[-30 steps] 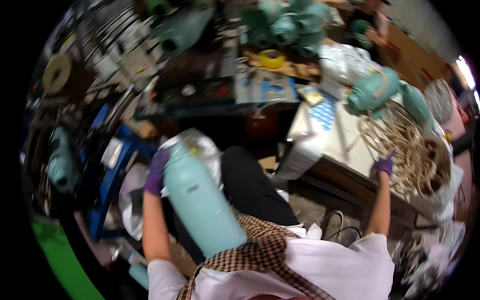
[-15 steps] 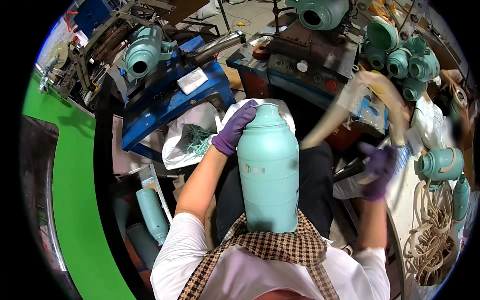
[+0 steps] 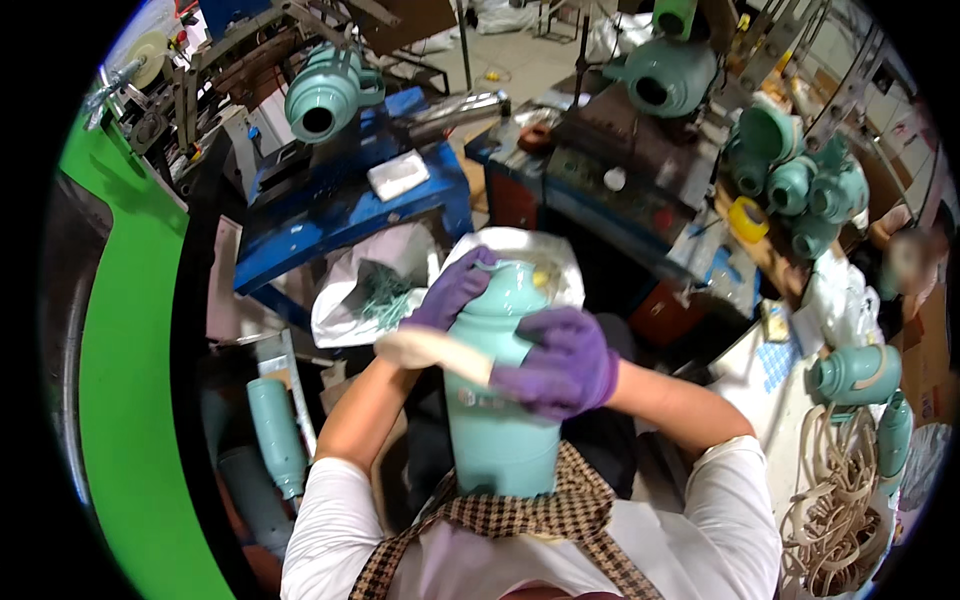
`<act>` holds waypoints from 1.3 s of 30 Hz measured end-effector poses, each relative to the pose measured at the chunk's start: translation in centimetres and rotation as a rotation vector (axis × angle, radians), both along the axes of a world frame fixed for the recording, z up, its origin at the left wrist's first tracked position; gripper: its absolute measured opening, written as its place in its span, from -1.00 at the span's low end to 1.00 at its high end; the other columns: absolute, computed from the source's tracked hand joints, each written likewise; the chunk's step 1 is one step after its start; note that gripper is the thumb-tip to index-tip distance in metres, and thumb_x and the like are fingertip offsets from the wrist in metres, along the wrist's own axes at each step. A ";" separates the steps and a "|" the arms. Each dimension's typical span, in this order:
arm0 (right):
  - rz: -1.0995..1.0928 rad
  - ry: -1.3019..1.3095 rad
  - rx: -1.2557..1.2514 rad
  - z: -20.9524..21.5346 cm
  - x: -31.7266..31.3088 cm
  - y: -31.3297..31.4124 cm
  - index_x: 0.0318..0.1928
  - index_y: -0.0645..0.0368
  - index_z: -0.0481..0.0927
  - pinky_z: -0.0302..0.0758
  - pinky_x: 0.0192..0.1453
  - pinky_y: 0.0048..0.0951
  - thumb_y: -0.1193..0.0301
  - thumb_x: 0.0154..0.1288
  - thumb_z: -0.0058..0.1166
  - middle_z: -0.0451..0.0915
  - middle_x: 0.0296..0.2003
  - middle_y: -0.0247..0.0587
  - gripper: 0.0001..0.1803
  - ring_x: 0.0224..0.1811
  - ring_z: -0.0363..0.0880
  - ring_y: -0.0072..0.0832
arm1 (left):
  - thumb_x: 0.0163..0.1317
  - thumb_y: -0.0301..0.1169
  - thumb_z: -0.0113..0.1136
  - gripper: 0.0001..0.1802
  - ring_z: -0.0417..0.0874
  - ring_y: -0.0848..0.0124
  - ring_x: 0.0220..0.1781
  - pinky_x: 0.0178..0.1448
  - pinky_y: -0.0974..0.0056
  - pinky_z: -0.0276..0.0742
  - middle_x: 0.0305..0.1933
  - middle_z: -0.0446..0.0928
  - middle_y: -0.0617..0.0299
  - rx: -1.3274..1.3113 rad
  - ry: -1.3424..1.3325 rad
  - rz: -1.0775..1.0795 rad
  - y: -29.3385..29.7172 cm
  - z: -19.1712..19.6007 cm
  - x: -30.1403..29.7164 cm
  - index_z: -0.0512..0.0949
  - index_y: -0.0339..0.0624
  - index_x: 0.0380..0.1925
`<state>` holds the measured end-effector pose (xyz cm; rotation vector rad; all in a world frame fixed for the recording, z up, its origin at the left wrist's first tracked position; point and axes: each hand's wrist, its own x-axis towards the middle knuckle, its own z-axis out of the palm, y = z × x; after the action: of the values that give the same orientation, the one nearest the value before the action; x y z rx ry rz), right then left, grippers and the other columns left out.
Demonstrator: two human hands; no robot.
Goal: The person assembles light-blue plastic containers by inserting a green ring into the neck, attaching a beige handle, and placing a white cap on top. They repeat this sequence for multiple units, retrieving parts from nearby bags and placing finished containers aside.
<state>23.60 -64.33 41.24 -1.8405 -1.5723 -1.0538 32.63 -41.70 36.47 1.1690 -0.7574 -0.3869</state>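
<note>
gripping the teal flask (image 3: 500, 430), both hands (left (image 3: 452, 292), right (image 3: 560, 365)) closed.

Your teal flask (image 3: 500, 420) stands pale blue-green against your brown-and-cream checked apron (image 3: 520, 520); your left hand (image 3: 455, 290) and right hand (image 3: 560, 365) wear purple gloves; across the flask lies a cream band (image 3: 430, 350); left of the flask, a blue bench (image 3: 330, 215) and a bright green strip (image 3: 120, 400); your sleeves are white.

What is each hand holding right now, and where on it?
The left hand grips the teal flask at its neck. The right hand presses a cream band across the flask's upper body, holding the band's near end.
</note>
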 end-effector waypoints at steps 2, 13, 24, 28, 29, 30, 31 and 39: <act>-0.009 0.090 0.095 -0.3 -0.2 0.5 -0.06 0.09 0.71 0.54 0.13 -0.22 0.20 -0.04 0.24 0.54 -0.50 -0.37 -0.53 -0.36 0.57 -0.34 | 0.40 -0.48 -0.03 -0.67 0.47 0.62 -0.22 -0.15 0.49 0.44 -0.04 0.52 0.25 -0.010 0.203 0.010 0.5 -1.4 0.2 0.39 -0.26 0.14; 0.138 1.006 0.759 -2.9 1.2 1.9 0.44 0.31 0.21 0.44 0.12 -0.40 0.50 0.00 0.10 0.53 -0.14 -0.17 -0.11 -0.10 0.56 -0.41 | 0.49 -0.21 -0.01 -0.40 0.44 0.17 0.41 0.49 0.11 0.36 0.35 0.39 -0.04 -0.131 0.058 0.338 -1.2 -1.2 -1.1 0.20 -0.33 0.39; 0.775 1.571 1.090 -10.0 7.4 -2.1 0.49 0.35 0.17 0.20 0.55 -0.21 0.25 0.40 -0.22 0.37 0.40 0.02 -0.28 0.41 0.38 -0.19 | 0.36 -0.19 0.10 -0.60 0.46 0.33 0.26 0.48 0.20 0.24 0.33 0.44 -0.03 -0.153 0.222 0.110 -2.8 1.4 -2.9 0.52 -0.29 0.01; 1.083 1.612 1.033 -10.2 8.2 -1.6 0.46 0.33 0.22 0.29 0.48 -0.17 -0.12 0.54 -0.31 0.42 0.33 0.00 -0.19 0.39 0.38 -0.19 | 0.19 -0.24 0.21 -0.70 0.51 0.37 0.25 0.53 0.17 0.22 0.27 0.50 -0.03 -0.120 0.019 0.134 -1.1 0.5 -3.2 0.59 -0.28 -0.25; 1.230 1.641 1.044 -10.5 8.5 -1.6 0.45 0.33 0.23 0.30 0.48 -0.16 -0.16 0.54 -0.32 0.42 0.32 0.01 -0.17 0.39 0.38 -0.18 | 0.15 -0.25 0.23 -0.71 0.51 0.36 0.27 0.54 0.15 0.20 0.27 0.50 -0.02 -0.070 -0.095 0.176 -0.8 0.3 -3.3 0.60 -0.27 -0.30; 1.106 1.653 1.065 -10.2 8.4 -1.5 0.43 0.32 0.25 0.31 0.49 -0.13 -0.26 0.50 -0.37 0.42 0.31 0.02 -0.09 0.39 0.38 -0.15 | 0.12 -0.25 0.24 -0.73 0.51 0.34 0.29 0.56 0.11 0.18 0.27 0.51 -0.01 -0.012 -0.228 0.227 -0.9 0.3 -3.3 0.60 -0.25 -0.33; 1.107 1.667 1.108 -10.5 8.5 -1.8 0.43 0.30 0.25 0.31 0.49 -0.13 -0.27 0.48 -0.38 0.42 0.32 0.01 -0.09 0.38 0.38 -0.15 | 0.10 -0.25 0.25 -0.75 0.50 0.32 0.32 0.57 0.08 0.17 0.26 0.51 0.00 0.039 -0.362 0.260 -1.6 1.2 -3.1 0.60 -0.23 -0.37; 0.630 1.625 0.758 -9.2 6.1 -6.1 0.23 0.06 0.47 0.48 0.17 -0.43 0.27 0.36 0.13 0.55 0.06 -0.27 -0.55 0.05 0.52 -0.51 | 0.35 0.14 0.03 -0.48 0.47 0.11 0.40 0.60 -0.28 -0.07 0.22 0.62 0.19 0.255 -1.347 0.380 -4.2 4.2 -5.0 0.72 -0.02 -0.11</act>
<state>29.74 -70.42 32.07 -0.8910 -0.4595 0.2606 27.59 -45.92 40.71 1.7408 -1.6067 0.7525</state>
